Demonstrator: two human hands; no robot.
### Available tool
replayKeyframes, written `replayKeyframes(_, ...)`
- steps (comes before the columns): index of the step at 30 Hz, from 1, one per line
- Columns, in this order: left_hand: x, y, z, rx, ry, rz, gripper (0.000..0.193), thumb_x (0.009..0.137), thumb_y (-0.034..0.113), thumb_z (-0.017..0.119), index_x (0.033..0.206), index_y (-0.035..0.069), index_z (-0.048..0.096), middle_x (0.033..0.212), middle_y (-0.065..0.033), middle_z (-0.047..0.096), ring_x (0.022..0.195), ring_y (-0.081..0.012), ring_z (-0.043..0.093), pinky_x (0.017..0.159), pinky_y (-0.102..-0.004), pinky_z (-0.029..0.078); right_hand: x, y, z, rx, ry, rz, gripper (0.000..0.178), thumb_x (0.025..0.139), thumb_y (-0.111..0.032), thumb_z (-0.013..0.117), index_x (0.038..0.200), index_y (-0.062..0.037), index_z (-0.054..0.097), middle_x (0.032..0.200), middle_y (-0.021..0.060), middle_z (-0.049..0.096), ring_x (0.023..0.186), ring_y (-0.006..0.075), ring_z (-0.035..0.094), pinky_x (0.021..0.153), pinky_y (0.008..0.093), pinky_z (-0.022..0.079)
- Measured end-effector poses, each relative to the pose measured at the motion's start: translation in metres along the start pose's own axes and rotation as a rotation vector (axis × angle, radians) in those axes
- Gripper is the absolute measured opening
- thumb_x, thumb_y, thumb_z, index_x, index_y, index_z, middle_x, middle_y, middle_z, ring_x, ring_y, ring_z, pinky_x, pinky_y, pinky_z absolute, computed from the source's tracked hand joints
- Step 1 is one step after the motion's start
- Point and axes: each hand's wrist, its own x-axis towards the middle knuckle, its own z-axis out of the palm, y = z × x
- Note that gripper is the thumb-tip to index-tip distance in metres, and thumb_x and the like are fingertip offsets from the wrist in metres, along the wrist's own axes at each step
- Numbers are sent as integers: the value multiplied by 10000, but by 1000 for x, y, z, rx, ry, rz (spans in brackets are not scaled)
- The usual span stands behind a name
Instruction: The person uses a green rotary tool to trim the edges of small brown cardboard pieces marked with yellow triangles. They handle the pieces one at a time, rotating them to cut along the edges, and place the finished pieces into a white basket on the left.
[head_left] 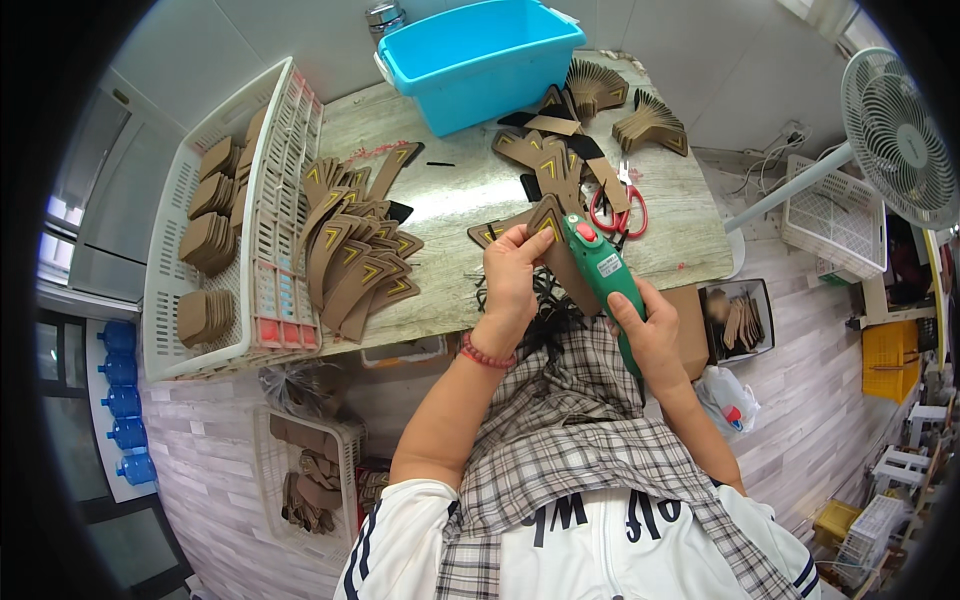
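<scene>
My left hand (512, 275) is closed on a brown strap-like piece (568, 272) with a yellow V mark, its thumb pressed on top. My right hand (652, 335) is wrapped round a green handheld power tool (606, 266) with a red button. The tool's head lies against the right edge of the strap-like piece; its working tip is too hidden to make out. Black thin scraps (545, 310) hang below my hands at the table's front edge. More marked brown pieces (548, 165) lie just beyond, and red-handled scissors (636, 212) rest to the right.
A big pile of brown pieces (350, 260) lies left on the table (450, 205). Beside it, a white crate (258, 210) holds stacked brown pieces. A blue bin (470, 85) stands at the back, fanned stacks (650, 125) at back right, a fan (900, 140) far right.
</scene>
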Motion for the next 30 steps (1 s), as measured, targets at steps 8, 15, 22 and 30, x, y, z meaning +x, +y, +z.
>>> replayKeyframes(8, -11, 2, -7, 76, -47, 45, 77, 888, 57, 640, 949, 10, 648, 856, -23, 673, 739, -71, 595, 704, -211, 477, 1, -1, -3, 56, -30, 5, 377, 901, -240, 676, 1173, 11, 609, 752, 6, 600, 610, 55, 528, 560, 210, 445)
replayKeyframes(15, -8, 15, -8, 56, -38, 137, 116, 921, 65, 601, 1014, 0, 625, 895, -26, 675, 754, -63, 605, 684, -204, 496, -1, -3, -9, 63, -74, 22, 387, 900, -244, 678, 1169, 23, 601, 787, 9, 609, 631, 57, 537, 568, 211, 460)
replayKeyframes(22, -8, 25, -11, 194, -88, 156, 102, 940, 85, 577, 994, 17, 630, 861, 5, 651, 722, -40, 569, 653, -189, 472, -2, -5, -11, 43, -84, 7, 392, 903, -251, 675, 1169, 26, 600, 782, 9, 607, 637, 56, 536, 565, 212, 458)
replayKeyframes(30, -1, 39, -24, 358, -150, 171, 111, 923, 76, 592, 977, -4, 646, 858, 0, 650, 731, -35, 555, 667, -186, 455, -2, 0, -15, 41, -101, 5, 373, 898, -223, 679, 1176, 14, 602, 761, 3, 603, 609, 51, 519, 555, 211, 442)
